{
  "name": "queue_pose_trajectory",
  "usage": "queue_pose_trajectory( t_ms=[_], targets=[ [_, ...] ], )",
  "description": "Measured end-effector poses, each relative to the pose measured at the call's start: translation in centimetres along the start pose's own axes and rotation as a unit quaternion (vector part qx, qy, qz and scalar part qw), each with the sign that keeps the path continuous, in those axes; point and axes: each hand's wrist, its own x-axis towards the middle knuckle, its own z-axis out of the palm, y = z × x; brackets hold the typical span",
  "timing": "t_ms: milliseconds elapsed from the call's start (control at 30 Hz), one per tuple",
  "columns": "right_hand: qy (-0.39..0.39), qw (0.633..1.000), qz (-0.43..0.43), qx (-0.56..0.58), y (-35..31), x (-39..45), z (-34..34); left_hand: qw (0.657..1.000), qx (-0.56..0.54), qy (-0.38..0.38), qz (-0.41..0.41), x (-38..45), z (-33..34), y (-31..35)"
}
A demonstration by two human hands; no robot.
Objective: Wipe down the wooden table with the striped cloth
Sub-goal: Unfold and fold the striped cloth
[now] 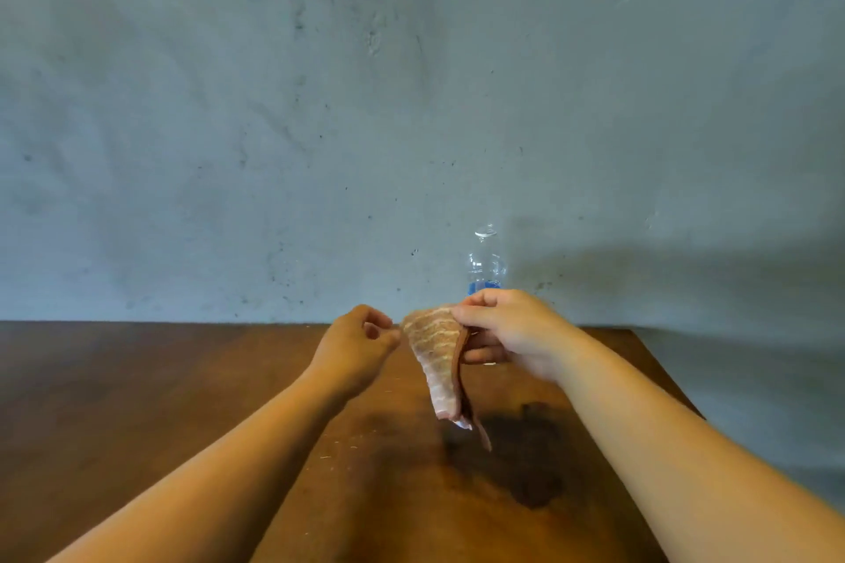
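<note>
The striped cloth (440,361), brown with pale stripes, hangs folded in the air above the wooden table (160,389). My right hand (507,329) pinches its top edge between thumb and fingers. My left hand (359,345) hovers just left of the cloth with fingers loosely curled; its fingertips are close to the cloth's edge but do not visibly hold it. The cloth's lower tip dangles above a dark wet-looking patch (521,453) on the table.
A clear plastic water bottle (485,261) with a blue label stands at the table's far edge, behind my right hand. A grey concrete wall (320,105) rises right behind the table. The table's right edge runs diagonally near my right forearm. Small crumbs lie mid-table.
</note>
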Motion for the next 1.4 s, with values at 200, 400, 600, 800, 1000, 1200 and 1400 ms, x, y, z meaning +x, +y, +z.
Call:
queue_pose_trajectory(
  t_ms=[200,400,600,800,1000,1200,1400],
  targets=[
    [-0.01,0.994,-0.001,0.106,-2.4,0.9,7.9,0.988,-0.109,-0.109,-0.001,-3.7,-6.7,-0.7],
    [-0.004,0.997,-0.021,0.074,-3.8,1.6,15.6,0.995,-0.015,-0.099,0.022,-4.8,-13.1,-3.4],
    [0.0,0.998,-0.049,0.038,-4.6,2.4,24.4,0.997,-0.045,-0.069,-0.009,-5.6,-21.4,-7.9],
    [-0.002,0.998,-0.068,-0.006,-5.7,3.5,34.6,0.992,-0.105,-0.045,-0.057,-5.6,-31.8,-13.6],
    [-0.048,0.995,-0.079,-0.023,-7.0,4.6,43.4,0.998,-0.044,0.024,-0.042,-4.7,-40.8,-18.4],
    [-0.099,0.991,-0.078,-0.05,-7.9,7.3,51.5,0.996,0.035,0.083,-0.02,-3.8,-48.8,-23.0],
    [-0.176,0.978,-0.087,-0.068,-8.5,10.6,60.0,0.982,0.132,0.132,-0.007,-2.5,-55.7,-27.4]
  ],
)
